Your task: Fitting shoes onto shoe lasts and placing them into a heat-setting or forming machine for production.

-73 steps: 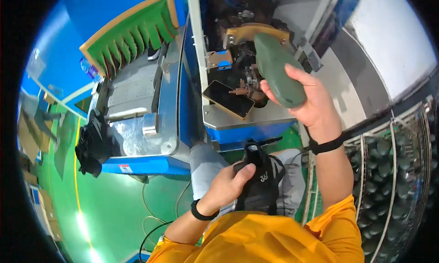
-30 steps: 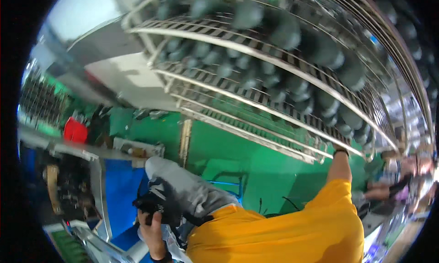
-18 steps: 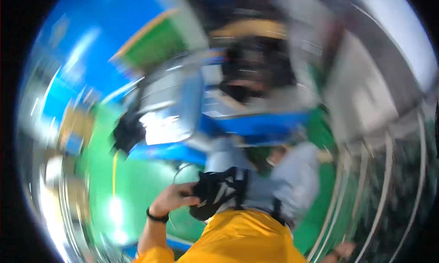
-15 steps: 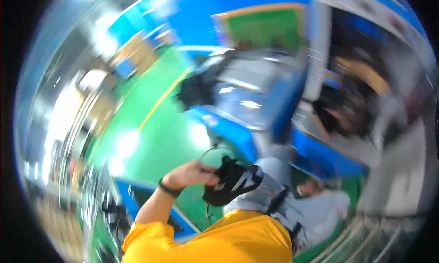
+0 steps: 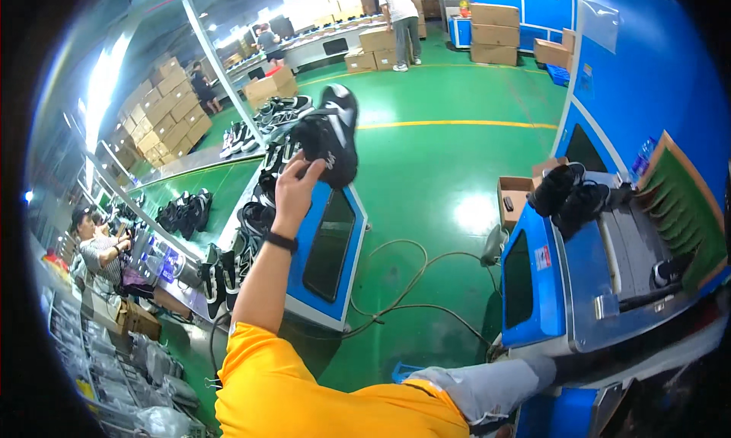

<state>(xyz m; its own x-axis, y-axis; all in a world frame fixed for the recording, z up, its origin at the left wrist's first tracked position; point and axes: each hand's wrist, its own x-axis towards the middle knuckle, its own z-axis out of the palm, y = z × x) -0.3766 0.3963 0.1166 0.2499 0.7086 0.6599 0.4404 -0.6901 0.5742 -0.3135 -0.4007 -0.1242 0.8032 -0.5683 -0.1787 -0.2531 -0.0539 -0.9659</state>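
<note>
My left hand (image 5: 295, 188) is raised in front of me, the arm reaching out from a yellow sleeve with a black band at the wrist. Its fingers pinch a black sneaker (image 5: 339, 137) with white marks by the collar; the shoe hangs tilted, sole outward. Just beneath it, more black-and-white sneakers (image 5: 251, 225) stand in a row along a long bench (image 5: 186, 289). No part of my right hand shows plainly.
At right stands a blue machine (image 5: 533, 278) with black shoes (image 5: 567, 194) on top and a green-lined flap (image 5: 685, 209). A hose (image 5: 426, 308) loops across the green floor. A blue cabinet (image 5: 329, 259) adjoins the bench. Co-workers (image 5: 400, 27) and stacked cartons (image 5: 495, 34) are farther off.
My view has swung left, away from the machine. My left hand has lifted the sneaker from near my lap out to above the shoe-lined bench.
</note>
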